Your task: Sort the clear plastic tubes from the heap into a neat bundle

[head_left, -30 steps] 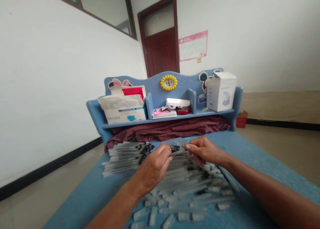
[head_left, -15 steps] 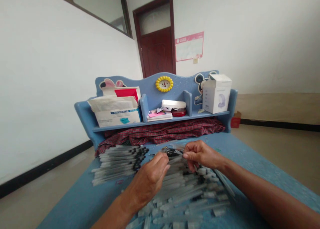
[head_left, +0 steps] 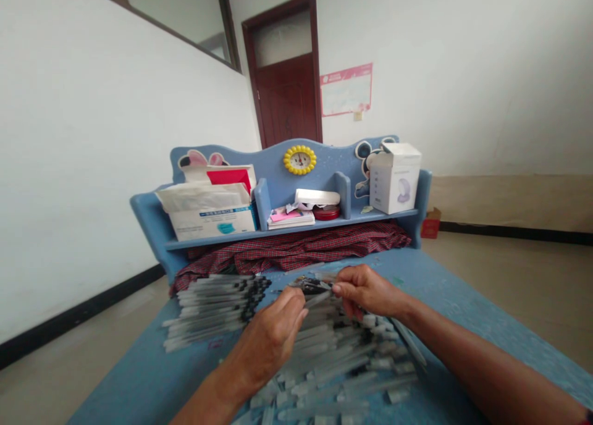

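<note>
My left hand (head_left: pixel 275 332) is closed, its thumb and fingers pinched on a translucent pen barrel (head_left: pixel 317 299) that slants up toward the right hand. My right hand (head_left: pixel 364 291) pinches a small, thin pen part at the barrel's far end; the fingers hide most of it. Below and between both hands lies a spread pile of translucent pen barrels and caps (head_left: pixel 333 357), blurred in places. Behind the fingertips is a small heap of dark, thin pen pieces (head_left: pixel 309 283). To the left, pens with black ends (head_left: pixel 208 307) lie side by side in a stack.
The blue table (head_left: pixel 134 363) carries a shelf (head_left: pixel 217 241) at its back. On it stand a mask box (head_left: pixel 208 224), a white carton (head_left: pixel 396 181), papers (head_left: pixel 290 218) and a round red tin (head_left: pixel 327 212). A red plaid cloth (head_left: pixel 296 249) lies beneath the shelf.
The view has shifted slightly, so the scene sits a little lower and further left. Both hands stay close together, and the barrel between them shows more clearly.
</note>
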`<state>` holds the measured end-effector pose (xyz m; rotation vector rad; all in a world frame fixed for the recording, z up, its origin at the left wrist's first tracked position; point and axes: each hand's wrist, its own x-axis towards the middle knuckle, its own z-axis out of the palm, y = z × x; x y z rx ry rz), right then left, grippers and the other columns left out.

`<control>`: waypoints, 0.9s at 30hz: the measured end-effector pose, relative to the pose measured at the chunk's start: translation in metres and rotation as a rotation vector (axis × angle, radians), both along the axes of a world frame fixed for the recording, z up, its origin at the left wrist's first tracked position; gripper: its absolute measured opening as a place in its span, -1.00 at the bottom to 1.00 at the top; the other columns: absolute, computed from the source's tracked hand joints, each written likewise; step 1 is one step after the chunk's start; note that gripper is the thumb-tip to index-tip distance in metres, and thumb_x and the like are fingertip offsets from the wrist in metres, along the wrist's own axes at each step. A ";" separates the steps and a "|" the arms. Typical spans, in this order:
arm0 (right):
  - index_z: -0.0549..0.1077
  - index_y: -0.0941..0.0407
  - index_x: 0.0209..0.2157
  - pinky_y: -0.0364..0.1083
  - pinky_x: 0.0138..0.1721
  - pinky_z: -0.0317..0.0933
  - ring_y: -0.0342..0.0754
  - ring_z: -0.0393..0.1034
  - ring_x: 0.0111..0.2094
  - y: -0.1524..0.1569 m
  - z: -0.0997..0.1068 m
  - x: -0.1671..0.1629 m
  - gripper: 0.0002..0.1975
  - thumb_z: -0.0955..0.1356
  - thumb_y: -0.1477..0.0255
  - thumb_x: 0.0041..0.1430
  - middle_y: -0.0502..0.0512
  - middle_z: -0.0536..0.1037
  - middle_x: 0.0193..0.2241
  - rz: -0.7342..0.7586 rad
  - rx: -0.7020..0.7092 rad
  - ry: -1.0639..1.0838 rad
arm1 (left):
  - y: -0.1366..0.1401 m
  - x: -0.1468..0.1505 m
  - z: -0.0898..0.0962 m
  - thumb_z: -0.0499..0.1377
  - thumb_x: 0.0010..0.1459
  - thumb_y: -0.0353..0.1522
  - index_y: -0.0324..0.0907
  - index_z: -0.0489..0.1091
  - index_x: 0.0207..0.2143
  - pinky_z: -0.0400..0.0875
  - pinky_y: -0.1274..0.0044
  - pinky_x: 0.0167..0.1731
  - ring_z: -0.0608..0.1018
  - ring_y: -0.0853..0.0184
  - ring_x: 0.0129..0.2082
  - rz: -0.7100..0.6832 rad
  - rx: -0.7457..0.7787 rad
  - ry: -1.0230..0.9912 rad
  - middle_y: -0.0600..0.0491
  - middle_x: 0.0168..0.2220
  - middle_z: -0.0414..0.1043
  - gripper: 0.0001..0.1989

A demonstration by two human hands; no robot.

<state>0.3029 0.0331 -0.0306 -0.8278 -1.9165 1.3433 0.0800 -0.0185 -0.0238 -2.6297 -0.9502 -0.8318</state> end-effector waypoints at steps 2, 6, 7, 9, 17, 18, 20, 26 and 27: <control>0.27 0.14 -0.42 -0.26 -0.72 0.11 -0.22 0.27 -0.73 0.000 0.001 0.000 -0.63 0.37 0.12 -0.02 -0.08 0.43 -0.68 0.029 -0.044 0.059 | 0.000 0.000 0.000 -0.08 0.24 -0.50 -0.24 0.26 -0.22 0.44 0.49 -0.26 0.47 0.29 -0.26 0.004 -0.002 0.001 -0.05 -0.30 0.35 -0.85; 0.26 0.14 -0.28 -0.27 -0.73 0.08 -0.23 0.25 -0.75 0.001 0.001 0.000 -0.59 0.38 0.14 -0.02 -0.12 0.42 -0.68 0.030 -0.039 0.049 | 0.002 -0.001 -0.003 -0.08 0.24 -0.50 -0.23 0.25 -0.22 0.45 0.48 -0.26 0.47 0.29 -0.25 0.014 0.008 0.003 -0.05 -0.29 0.35 -0.85; 0.27 0.15 -0.32 -0.27 -0.75 0.04 -0.24 0.22 -0.77 0.001 0.000 0.000 -0.63 0.34 0.12 0.04 -0.12 0.40 -0.71 0.013 -0.015 0.014 | 0.003 -0.002 -0.004 -0.08 0.24 -0.50 -0.23 0.25 -0.22 0.45 0.48 -0.25 0.47 0.29 -0.25 0.018 0.009 0.003 -0.05 -0.28 0.35 -0.85; 0.27 0.15 -0.45 -0.29 -0.78 -0.03 -0.26 0.17 -0.80 0.002 -0.002 0.000 -0.62 0.25 0.09 0.12 -0.10 0.37 -0.76 -0.017 0.015 -0.043 | 0.004 -0.003 -0.007 -0.08 0.24 -0.50 -0.23 0.25 -0.22 0.45 0.48 -0.23 0.47 0.29 -0.23 0.023 0.008 0.004 -0.05 -0.27 0.35 -0.85; 0.28 0.16 -0.31 -0.29 -0.79 -0.02 -0.25 0.15 -0.81 0.002 -0.004 -0.001 -0.62 0.30 0.10 0.08 -0.13 0.37 -0.76 -0.006 -0.016 -0.059 | 0.003 -0.004 -0.009 -0.08 0.25 -0.47 -0.22 0.26 -0.21 0.46 0.46 -0.22 0.48 0.27 -0.21 0.067 -0.047 0.034 -0.05 -0.26 0.35 -0.85; 0.28 0.16 -0.40 -0.29 -0.80 -0.04 -0.27 0.13 -0.82 0.002 -0.004 -0.001 -0.61 0.26 0.08 0.11 -0.12 0.35 -0.78 -0.015 -0.010 -0.072 | 0.003 -0.003 -0.009 -0.08 0.26 -0.47 -0.22 0.26 -0.22 0.46 0.46 -0.22 0.48 0.27 -0.21 0.071 -0.051 0.040 -0.05 -0.27 0.35 -0.85; 0.26 0.16 -0.45 -0.30 -0.80 -0.05 -0.28 0.12 -0.82 0.002 -0.004 0.000 -0.60 0.27 0.07 0.09 -0.12 0.35 -0.78 -0.006 -0.020 -0.056 | 0.003 -0.002 -0.008 -0.09 0.26 -0.46 -0.22 0.26 -0.24 0.46 0.48 -0.22 0.48 0.28 -0.21 0.077 -0.056 0.048 -0.04 -0.28 0.35 -0.85; 0.29 0.16 -0.30 -0.29 -0.80 -0.03 -0.27 0.14 -0.82 0.001 -0.003 0.002 -0.59 0.29 0.07 0.07 -0.13 0.38 -0.75 0.008 -0.028 -0.070 | 0.000 0.003 -0.007 -0.11 0.26 -0.47 -0.20 0.25 -0.28 0.45 0.51 -0.21 0.48 0.31 -0.22 0.092 -0.043 0.050 -0.02 -0.31 0.35 -0.84; 0.29 0.16 -0.40 -0.29 -0.81 -0.05 -0.28 0.11 -0.83 0.002 -0.003 0.002 -0.58 0.25 0.05 0.10 -0.12 0.35 -0.78 -0.007 -0.017 -0.087 | 0.000 0.003 -0.007 -0.11 0.26 -0.47 -0.20 0.25 -0.29 0.45 0.51 -0.21 0.48 0.31 -0.23 0.092 -0.039 0.049 -0.02 -0.31 0.35 -0.84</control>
